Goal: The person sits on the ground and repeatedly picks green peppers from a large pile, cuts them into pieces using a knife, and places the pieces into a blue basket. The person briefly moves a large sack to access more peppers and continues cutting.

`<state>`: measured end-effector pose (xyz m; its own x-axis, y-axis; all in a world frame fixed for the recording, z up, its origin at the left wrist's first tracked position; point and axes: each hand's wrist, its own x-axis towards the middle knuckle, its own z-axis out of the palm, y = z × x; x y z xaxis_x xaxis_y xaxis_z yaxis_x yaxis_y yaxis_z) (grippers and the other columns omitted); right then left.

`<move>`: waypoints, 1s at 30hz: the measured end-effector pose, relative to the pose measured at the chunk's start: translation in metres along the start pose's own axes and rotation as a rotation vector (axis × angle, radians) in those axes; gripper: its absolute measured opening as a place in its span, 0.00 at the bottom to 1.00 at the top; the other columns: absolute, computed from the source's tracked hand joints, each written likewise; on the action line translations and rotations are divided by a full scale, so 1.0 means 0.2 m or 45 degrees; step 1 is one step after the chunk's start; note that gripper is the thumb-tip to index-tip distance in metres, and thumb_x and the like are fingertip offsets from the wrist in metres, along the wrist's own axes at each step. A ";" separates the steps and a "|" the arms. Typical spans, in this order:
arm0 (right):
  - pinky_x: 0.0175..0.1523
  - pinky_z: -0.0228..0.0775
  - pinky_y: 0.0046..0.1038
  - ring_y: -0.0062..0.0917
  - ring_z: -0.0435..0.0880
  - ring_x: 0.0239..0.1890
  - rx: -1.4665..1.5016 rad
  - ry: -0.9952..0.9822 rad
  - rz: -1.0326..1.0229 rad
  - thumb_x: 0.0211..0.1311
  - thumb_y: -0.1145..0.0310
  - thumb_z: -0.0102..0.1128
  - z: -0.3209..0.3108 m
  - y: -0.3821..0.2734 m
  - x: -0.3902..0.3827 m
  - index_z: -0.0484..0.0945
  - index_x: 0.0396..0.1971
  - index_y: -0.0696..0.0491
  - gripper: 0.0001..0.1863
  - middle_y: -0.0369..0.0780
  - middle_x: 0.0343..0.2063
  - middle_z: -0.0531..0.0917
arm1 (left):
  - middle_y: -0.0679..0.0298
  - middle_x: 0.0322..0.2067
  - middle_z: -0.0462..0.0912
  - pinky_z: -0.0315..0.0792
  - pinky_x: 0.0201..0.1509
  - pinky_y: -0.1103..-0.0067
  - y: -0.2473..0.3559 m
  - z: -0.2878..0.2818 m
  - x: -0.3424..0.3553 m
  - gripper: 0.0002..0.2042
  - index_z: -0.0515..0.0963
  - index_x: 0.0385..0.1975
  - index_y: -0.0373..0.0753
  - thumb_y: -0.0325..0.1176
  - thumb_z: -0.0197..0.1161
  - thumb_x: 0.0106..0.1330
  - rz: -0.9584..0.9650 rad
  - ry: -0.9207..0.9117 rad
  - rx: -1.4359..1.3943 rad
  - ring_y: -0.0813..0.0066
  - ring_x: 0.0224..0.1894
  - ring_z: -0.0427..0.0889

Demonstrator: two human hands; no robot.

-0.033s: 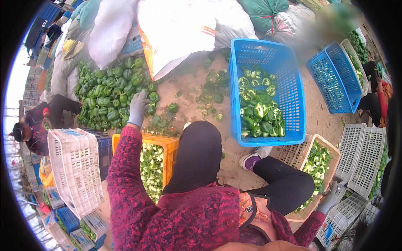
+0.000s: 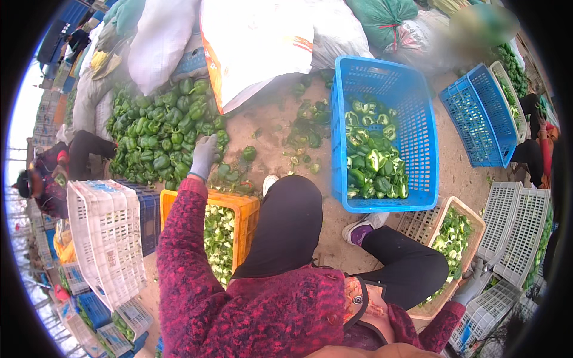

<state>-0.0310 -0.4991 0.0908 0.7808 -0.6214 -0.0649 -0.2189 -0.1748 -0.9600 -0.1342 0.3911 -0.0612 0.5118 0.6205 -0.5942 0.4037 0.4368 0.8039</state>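
Gloved left hand [image 2: 205, 156] is stretched, fingers loosely open, onto the green pepper pile [image 2: 158, 134]; gloved right hand [image 2: 473, 285] is rested beside the wooden crate [image 2: 471, 219]; its grip cannot be told.

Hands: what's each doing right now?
Left hand: gloved, reaching into the green pepper pile; grip cannot be told.
Right hand: gloved, at the wooden crate rim; grip cannot be told.

— What is seen underfoot?
— Bare sandy ground [image 2: 268, 128], on which a heap of green peppers [image 2: 158, 134] is piled.
— And beside it?
— A blue crate [image 2: 418, 125], an orange crate [image 2: 248, 209] and white sacks [image 2: 161, 36] are set directly on it.
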 end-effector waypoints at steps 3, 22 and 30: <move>0.25 0.56 0.13 0.07 0.64 0.21 -0.115 -0.239 -0.072 0.73 0.61 0.63 0.35 -0.26 -0.09 0.84 0.42 0.52 0.10 0.27 0.26 0.76 | 0.54 0.50 0.84 0.79 0.49 0.66 -0.52 -0.05 0.42 0.24 0.73 0.64 0.43 0.45 0.59 0.72 0.574 0.153 1.544 0.56 0.47 0.85; 0.27 0.64 0.15 0.11 0.73 0.20 -0.419 -1.442 -0.106 0.78 0.55 0.56 1.73 -0.39 -0.95 0.77 0.56 0.58 0.21 0.32 0.30 0.80 | 0.59 0.59 0.77 0.78 0.54 0.71 0.06 0.71 0.07 0.26 0.65 0.67 0.40 0.37 0.62 0.72 0.137 -1.147 -0.292 0.69 0.56 0.81; 0.33 0.73 0.24 0.16 0.79 0.25 -0.206 -1.361 -0.115 0.74 0.61 0.57 1.57 -0.68 -1.21 0.72 0.63 0.57 0.23 0.35 0.29 0.81 | 0.56 0.64 0.71 0.67 0.71 0.58 0.57 1.30 -0.88 0.32 0.60 0.71 0.39 0.29 0.59 0.66 0.105 -1.787 -0.388 0.59 0.65 0.75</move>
<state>-0.0061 -0.0842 0.1516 0.8866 0.3723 -0.2746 -0.1481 -0.3338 -0.9309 0.0194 0.1617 0.1287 0.9082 -0.4138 0.0628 0.2534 0.6630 0.7044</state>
